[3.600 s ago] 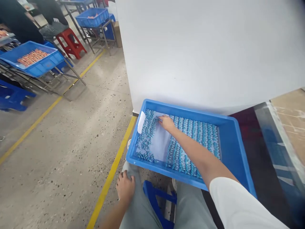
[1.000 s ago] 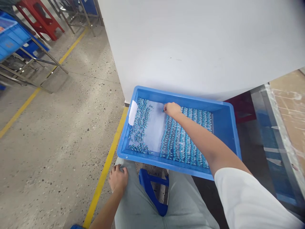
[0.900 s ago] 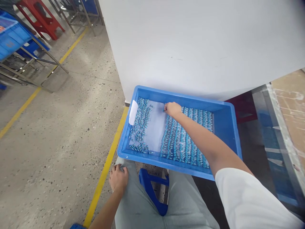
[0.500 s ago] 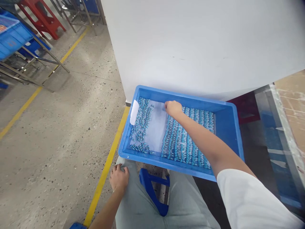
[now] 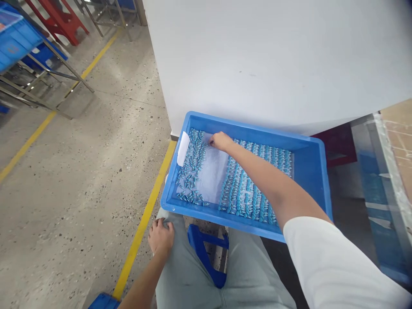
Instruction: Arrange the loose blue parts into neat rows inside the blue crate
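On the near side of the right hand, a strip of white sheet is exposed within a blue plastic crate. Compared with half a second ago, the right hand has been shifted leftward, away from the far end of the ordered rows and across the strip. By this, the edge of the loose teal pieces is brought close to the fingertips, while the rows are left to the hand's right, partly covered by the right forearm. The fingers are curled inward, tips drawn together; whether a piece is pinched cannot be told. Outside the crate, the left hand is rested on the knee, fingers slack, with nothing seen held. To the right hand's left, the loose pieces are scattered at mixed angles, slender and silvery-tipped; to its right, similar ones are lined up in near-parallel bands, round teal ends being shown in places.
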Demonstrator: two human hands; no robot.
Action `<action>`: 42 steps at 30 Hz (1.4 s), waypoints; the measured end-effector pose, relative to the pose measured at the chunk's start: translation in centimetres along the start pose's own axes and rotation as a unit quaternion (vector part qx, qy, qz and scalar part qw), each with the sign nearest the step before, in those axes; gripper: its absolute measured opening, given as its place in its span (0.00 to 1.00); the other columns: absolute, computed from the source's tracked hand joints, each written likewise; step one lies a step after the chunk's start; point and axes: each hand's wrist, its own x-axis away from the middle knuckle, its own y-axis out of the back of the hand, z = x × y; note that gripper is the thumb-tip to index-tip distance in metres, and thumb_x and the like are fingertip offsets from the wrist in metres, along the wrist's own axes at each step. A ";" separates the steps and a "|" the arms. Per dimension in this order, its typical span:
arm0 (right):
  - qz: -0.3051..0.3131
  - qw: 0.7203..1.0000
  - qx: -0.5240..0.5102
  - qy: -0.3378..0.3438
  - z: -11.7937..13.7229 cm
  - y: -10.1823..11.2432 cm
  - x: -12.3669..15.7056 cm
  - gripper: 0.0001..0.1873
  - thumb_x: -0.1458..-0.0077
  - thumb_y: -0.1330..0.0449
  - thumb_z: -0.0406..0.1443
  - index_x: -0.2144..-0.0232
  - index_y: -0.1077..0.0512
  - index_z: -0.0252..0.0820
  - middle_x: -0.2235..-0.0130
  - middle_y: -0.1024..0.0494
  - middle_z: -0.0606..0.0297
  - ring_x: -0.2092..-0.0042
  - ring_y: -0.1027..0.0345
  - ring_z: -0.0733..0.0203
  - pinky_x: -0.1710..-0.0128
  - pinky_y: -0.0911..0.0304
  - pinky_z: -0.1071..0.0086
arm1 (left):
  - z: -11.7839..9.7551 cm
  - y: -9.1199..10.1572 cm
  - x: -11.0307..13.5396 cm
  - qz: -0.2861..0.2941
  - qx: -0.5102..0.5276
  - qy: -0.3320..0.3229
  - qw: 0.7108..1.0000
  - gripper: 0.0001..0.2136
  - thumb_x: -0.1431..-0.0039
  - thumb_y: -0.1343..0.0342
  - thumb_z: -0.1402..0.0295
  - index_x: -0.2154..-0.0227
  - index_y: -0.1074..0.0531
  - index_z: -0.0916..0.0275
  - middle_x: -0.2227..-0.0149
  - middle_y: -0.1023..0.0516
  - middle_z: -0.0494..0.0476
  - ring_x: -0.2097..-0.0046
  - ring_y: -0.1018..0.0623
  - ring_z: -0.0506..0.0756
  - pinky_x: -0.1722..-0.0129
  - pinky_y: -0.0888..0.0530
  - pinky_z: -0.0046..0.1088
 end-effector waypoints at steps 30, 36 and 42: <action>0.038 0.995 0.072 -0.064 -4.9 -1.2 5.3 0.18 0.30 0.40 0.45 0.48 0.28 0.36 0.50 0.29 0.57 0.49 0.32 0.56 0.45 0.32 0.56 | -0.1 0.2 -0.1 0.015 0.010 -0.002 1.000 0.21 0.35 0.54 0.60 0.44 0.27 0.57 0.42 0.28 0.64 0.42 0.28 0.66 0.45 0.30 0.45; 0.036 0.995 0.066 -0.073 -4.8 -0.9 5.4 0.18 0.30 0.39 0.44 0.48 0.29 0.35 0.51 0.29 0.57 0.50 0.32 0.57 0.47 0.30 0.58 | -0.1 0.2 -0.1 0.015 0.009 -0.001 1.000 0.21 0.35 0.54 0.61 0.44 0.27 0.58 0.42 0.27 0.64 0.42 0.28 0.66 0.44 0.31 0.44; -0.003 0.997 0.041 -0.071 -3.4 0.3 5.7 0.18 0.30 0.40 0.44 0.48 0.28 0.36 0.51 0.29 0.57 0.50 0.32 0.56 0.46 0.31 0.57 | -0.2 0.2 0.0 0.006 0.008 -0.002 1.000 0.20 0.35 0.53 0.60 0.44 0.27 0.57 0.41 0.28 0.64 0.42 0.28 0.66 0.44 0.31 0.43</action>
